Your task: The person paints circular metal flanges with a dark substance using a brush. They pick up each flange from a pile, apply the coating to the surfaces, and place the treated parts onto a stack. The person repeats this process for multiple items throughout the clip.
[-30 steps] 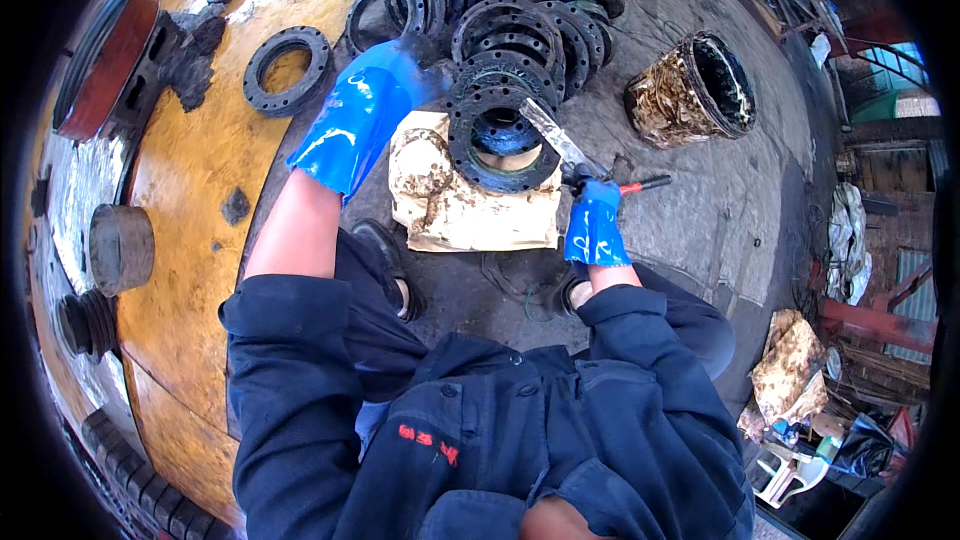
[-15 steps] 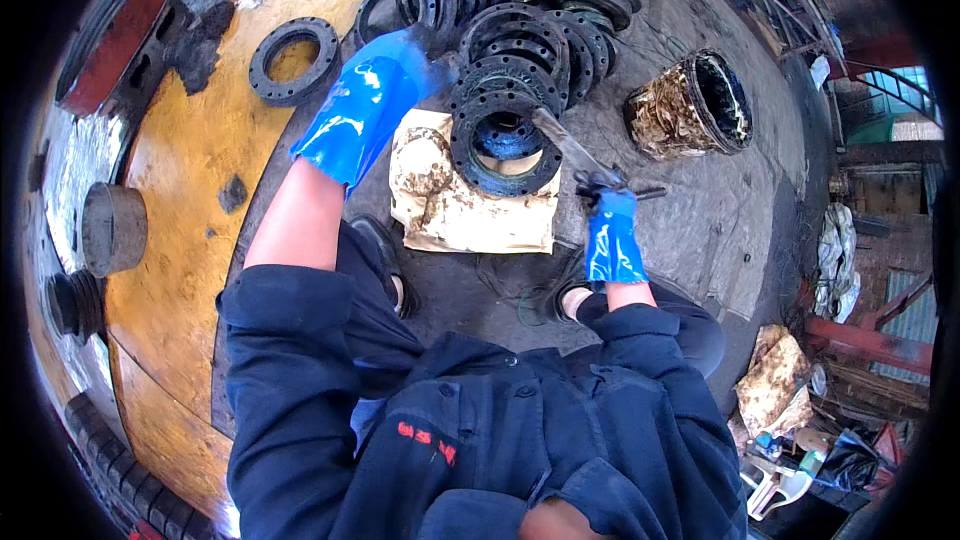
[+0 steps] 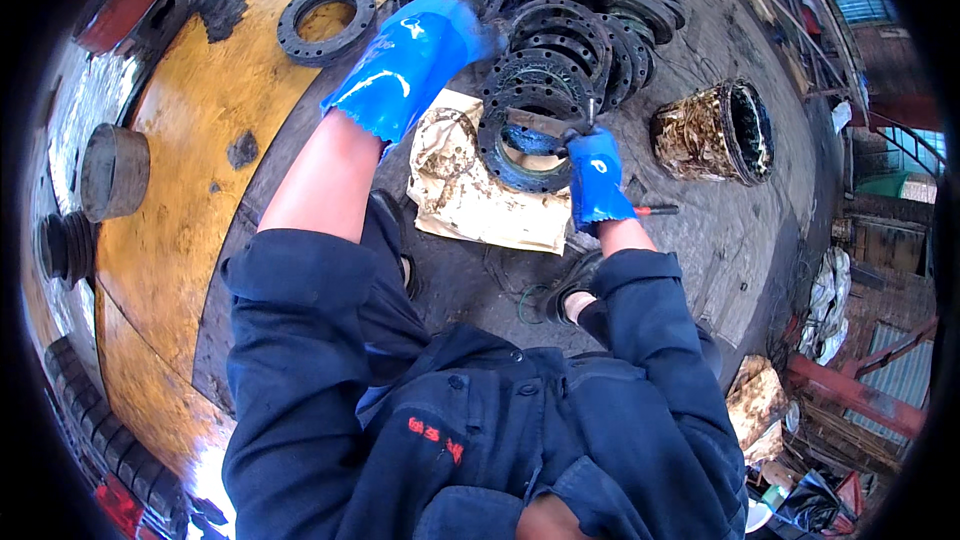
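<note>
So we've got both hands in blue rubber gloves here. Our right hand (image 3: 597, 180) is clenched around a flat metal scraper (image 3: 545, 123), blade laid across the top of the black flange ring (image 3: 520, 135) in front of us, low angle, which looks like the way you'd hold it to shave gunk off the face. The left hand (image 3: 415, 55) reaches past that ring toward the stack of rings (image 3: 575, 15) behind it; the fingers are hidden behind the glove's back, so we can't tell if they're gripping or just bracing. The ring sits on a grimy sheet of cardboard (image 3: 470, 195), probably to catch the mess and keep it off the ground. A red-handled tool (image 3: 655, 209) lies just beside our right wrist, close to hand.

Surface is dirty concrete floor (image 3: 720, 240), outdoors-ish yard. A rusty, crusted bucket (image 3: 715, 135) stands to the right, one lone ring (image 3: 325, 20) rests on a big yellow steel plate (image 3: 190, 190) to the left, and scrap and red steelwork sit at the far right.
</note>
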A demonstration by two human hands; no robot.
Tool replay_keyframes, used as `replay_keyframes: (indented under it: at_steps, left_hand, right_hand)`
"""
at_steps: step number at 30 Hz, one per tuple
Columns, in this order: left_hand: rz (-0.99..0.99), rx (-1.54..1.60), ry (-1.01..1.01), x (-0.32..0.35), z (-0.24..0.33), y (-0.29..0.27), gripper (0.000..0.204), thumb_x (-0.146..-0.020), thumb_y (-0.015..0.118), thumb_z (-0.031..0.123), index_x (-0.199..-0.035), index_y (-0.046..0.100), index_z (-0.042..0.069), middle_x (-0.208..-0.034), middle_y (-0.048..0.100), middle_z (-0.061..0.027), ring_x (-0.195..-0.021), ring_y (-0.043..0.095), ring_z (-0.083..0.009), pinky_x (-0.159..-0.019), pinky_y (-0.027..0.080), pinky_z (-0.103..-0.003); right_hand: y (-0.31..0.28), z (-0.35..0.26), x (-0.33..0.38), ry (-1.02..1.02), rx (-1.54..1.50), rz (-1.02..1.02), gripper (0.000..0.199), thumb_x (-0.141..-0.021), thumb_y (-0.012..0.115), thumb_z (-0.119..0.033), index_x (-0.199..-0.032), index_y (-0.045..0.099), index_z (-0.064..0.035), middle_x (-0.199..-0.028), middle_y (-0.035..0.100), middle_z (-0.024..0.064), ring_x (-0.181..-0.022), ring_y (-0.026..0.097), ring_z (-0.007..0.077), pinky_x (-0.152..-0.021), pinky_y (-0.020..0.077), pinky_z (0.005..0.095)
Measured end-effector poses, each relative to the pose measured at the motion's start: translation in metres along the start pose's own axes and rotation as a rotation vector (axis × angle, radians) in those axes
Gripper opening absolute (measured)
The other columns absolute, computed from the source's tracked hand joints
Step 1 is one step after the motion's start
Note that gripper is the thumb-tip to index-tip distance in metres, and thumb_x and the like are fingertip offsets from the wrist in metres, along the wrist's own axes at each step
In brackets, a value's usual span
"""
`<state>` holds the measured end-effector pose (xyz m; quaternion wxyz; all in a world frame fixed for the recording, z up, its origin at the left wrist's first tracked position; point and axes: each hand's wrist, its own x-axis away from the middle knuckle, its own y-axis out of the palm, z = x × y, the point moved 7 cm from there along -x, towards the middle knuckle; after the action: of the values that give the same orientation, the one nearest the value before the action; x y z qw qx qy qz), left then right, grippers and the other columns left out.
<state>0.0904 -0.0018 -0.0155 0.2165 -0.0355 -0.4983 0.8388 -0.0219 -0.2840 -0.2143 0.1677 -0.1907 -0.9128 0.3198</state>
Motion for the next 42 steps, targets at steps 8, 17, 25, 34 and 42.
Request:
replay_keyframes:
  at_steps: [8,17,25,34,42]
  left_hand:
    - [-0.013,0.02,-0.032,0.008,0.006,-0.012,0.05,-0.078,0.064,0.04,-0.119,0.059,0.011,-0.115,0.061,-0.0155,-0.107,0.059,-0.0316,-0.091,0.047,-0.04]
    - [-0.022,0.038,-0.082,0.006,-0.006,-0.018,0.051,-0.078,0.063,0.04,-0.12,0.058,0.011,-0.117,0.061,-0.0153,-0.107,0.059,-0.0318,-0.092,0.046,-0.041]
    - [-0.031,0.04,-0.094,-0.001,-0.012,-0.016,0.052,-0.078,0.063,0.041,-0.121,0.058,0.011,-0.118,0.06,-0.0151,-0.108,0.058,-0.0321,-0.092,0.046,-0.041]
    - [0.019,0.036,-0.053,-0.017,-0.021,0.001,0.049,-0.079,0.063,0.041,-0.117,0.061,0.012,-0.118,0.06,-0.0145,-0.107,0.059,-0.0306,-0.092,0.047,-0.042]
    - [-0.049,0.041,-0.125,0.005,-0.009,-0.014,0.047,-0.08,0.061,0.04,-0.119,0.06,0.013,-0.118,0.061,-0.0127,-0.107,0.059,-0.0308,-0.091,0.048,-0.041]
  right_hand:
    - [0.027,0.024,-0.046,-0.072,0.057,-0.128,0.013,-0.08,0.059,-0.008,-0.09,0.066,-0.0011,-0.075,0.066,0.0073,-0.063,0.06,0.0174,-0.06,0.0479,0.0296]
    - [-0.036,-0.062,-0.055,0.049,0.18,-0.11,0.015,-0.081,0.061,-0.01,-0.093,0.066,-0.0026,-0.072,0.065,0.007,-0.057,0.059,0.0147,-0.051,0.0434,0.0277]
    - [0.042,-0.063,-0.025,-0.124,0.549,-0.18,0.031,-0.075,0.064,-0.02,-0.099,0.066,-0.001,-0.096,0.064,0.0239,-0.092,0.062,0.0384,-0.079,0.05,0.0418]
    - [-0.022,-0.083,-0.064,-0.109,0.131,-0.222,0.029,-0.079,0.062,-0.024,-0.097,0.066,-0.0019,-0.088,0.067,0.0211,-0.082,0.064,0.0332,-0.073,0.0484,0.0394]
    - [0.041,-0.079,-0.056,-0.23,0.614,-0.246,0.03,-0.078,0.064,-0.024,-0.1,0.066,-0.0029,-0.092,0.066,0.0212,-0.089,0.064,0.0352,-0.078,0.049,0.0408]
